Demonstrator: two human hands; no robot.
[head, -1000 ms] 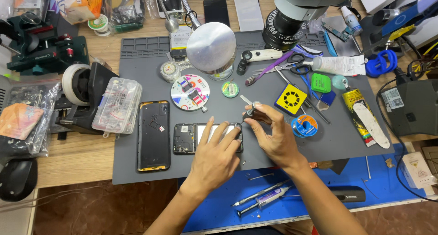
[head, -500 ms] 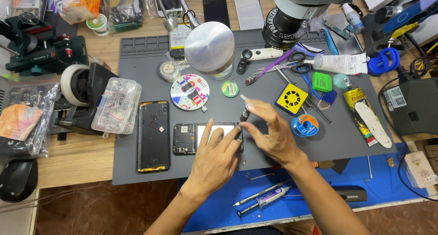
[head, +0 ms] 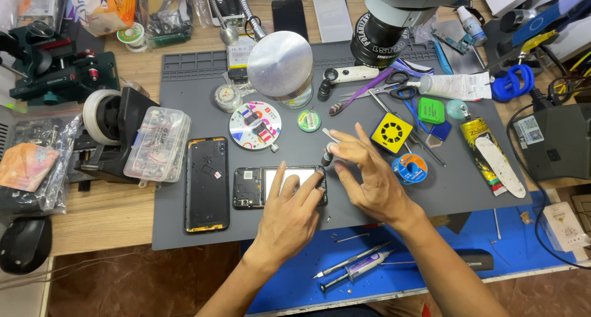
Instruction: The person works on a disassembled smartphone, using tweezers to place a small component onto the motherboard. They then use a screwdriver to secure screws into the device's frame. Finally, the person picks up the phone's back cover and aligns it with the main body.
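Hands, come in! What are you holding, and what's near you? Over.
Left hand flat on the opened phone, pinning it. Right hand twirling a small screwdriver upright at the phone's top corner. Phone back cover lies beside, left.

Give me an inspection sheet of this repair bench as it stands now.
Surface: grey work mat on a wooden bench.
Job's things: opened phone under the left hand; small screwdriver at the right hand.
Clutter: black back cover, round parts dish, yellow square tool, scissors, clear screw box.
Grippers: both hands on the phone area.
Cables: black cables at right.
Surroundings: microscope, round lamp head.
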